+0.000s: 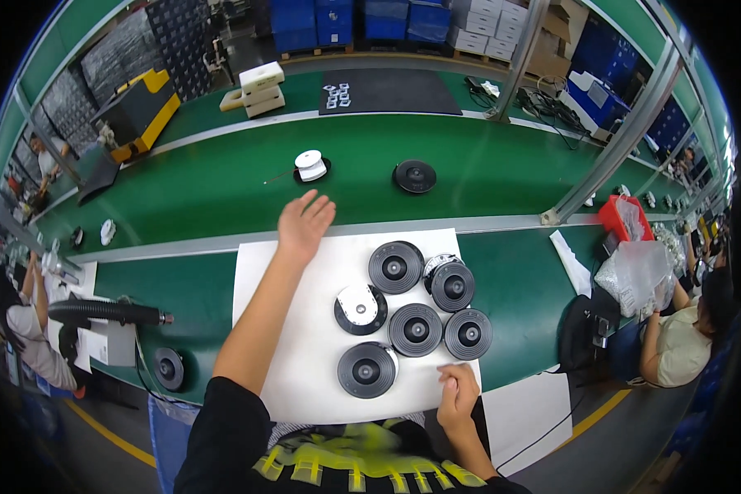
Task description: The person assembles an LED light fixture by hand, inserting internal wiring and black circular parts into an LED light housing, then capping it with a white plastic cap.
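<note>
My left hand (306,226) reaches out over the edge of the green conveyor belt (222,181), fingers stretched and slightly spread, holding nothing. Just beyond its fingertips sits a white round part on a black disc base (310,165), with a thin wire trailing left. My right hand (459,393) is near the white mat's front right, its fingers curled in loosely with nothing visible in them. Close by it lies a black ringed disc (468,333). Several similar black discs (415,329) cover the white mat (284,362), among them a base with an exposed white part (359,305).
Farther right on the belt lies a black disc (415,176). A black hose tool (111,312) and another disc (169,368) are at left. A metal post (626,123), a red bin (624,217) and plastic bags (642,276) stand right, near a seated co-worker (679,342).
</note>
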`<move>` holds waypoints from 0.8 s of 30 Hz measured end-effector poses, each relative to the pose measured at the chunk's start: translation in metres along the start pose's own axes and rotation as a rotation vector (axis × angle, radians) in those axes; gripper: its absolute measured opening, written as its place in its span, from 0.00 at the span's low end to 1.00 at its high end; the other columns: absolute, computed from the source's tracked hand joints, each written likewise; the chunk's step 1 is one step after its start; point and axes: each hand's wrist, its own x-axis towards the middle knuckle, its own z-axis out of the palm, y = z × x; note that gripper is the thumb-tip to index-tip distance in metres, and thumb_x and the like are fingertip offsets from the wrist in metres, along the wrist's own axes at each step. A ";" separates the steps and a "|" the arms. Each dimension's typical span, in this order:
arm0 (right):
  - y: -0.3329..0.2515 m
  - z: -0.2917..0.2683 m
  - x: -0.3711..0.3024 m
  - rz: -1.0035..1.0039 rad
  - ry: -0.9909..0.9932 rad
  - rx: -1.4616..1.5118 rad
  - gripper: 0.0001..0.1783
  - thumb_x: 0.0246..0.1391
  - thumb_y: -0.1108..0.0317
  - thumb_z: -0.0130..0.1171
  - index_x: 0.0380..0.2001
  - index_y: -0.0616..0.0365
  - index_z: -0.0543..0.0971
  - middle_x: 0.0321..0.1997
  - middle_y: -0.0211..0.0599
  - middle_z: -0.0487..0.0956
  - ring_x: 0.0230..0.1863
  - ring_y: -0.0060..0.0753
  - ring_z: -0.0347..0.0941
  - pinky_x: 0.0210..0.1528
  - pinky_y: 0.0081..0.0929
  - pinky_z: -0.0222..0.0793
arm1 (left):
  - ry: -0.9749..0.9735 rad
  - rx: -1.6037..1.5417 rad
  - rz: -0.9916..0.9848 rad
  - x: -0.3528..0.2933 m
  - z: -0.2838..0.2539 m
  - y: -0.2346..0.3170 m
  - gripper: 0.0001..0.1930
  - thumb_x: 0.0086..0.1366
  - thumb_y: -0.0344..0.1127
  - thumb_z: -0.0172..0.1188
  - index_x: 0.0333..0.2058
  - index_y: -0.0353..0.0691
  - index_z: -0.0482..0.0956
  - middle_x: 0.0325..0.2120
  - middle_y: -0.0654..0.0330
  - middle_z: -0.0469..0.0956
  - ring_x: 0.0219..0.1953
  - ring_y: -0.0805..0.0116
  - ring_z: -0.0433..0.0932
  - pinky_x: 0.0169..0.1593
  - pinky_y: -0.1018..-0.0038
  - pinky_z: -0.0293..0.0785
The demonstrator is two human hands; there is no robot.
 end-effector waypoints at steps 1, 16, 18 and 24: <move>0.005 -0.003 -0.007 0.098 -0.038 0.084 0.10 0.53 0.74 0.50 0.35 0.65 0.78 0.25 0.42 0.72 0.27 0.39 0.68 0.31 0.33 0.64 | -0.106 0.252 0.064 0.001 0.014 -0.011 0.23 0.74 0.46 0.36 0.58 0.37 0.64 0.52 0.46 0.72 0.53 0.53 0.74 0.56 0.58 0.73; 0.022 0.006 -0.023 -0.016 -0.064 0.085 0.10 0.46 0.74 0.55 0.33 0.63 0.79 0.22 0.40 0.73 0.21 0.39 0.70 0.25 0.32 0.68 | -0.529 2.270 0.328 0.115 0.139 -0.144 0.39 0.43 0.41 0.71 0.57 0.65 0.67 0.53 0.43 0.65 0.51 0.36 0.71 0.53 0.52 0.72; 0.021 0.005 -0.017 -0.052 -0.032 0.097 0.10 0.45 0.74 0.56 0.33 0.63 0.79 0.21 0.40 0.73 0.22 0.40 0.70 0.25 0.32 0.67 | -0.689 2.000 0.498 0.098 0.127 -0.119 0.38 0.43 0.38 0.70 0.56 0.62 0.67 0.48 0.43 0.67 0.49 0.39 0.72 0.53 0.57 0.73; 0.027 -0.001 -0.012 -0.121 -0.099 0.149 0.09 0.45 0.76 0.53 0.32 0.65 0.78 0.19 0.37 0.71 0.18 0.36 0.67 0.22 0.29 0.63 | -0.633 1.963 0.595 -0.079 0.075 -0.008 0.37 0.42 0.28 0.66 0.56 0.54 0.68 0.47 0.46 0.68 0.50 0.42 0.72 0.55 0.61 0.72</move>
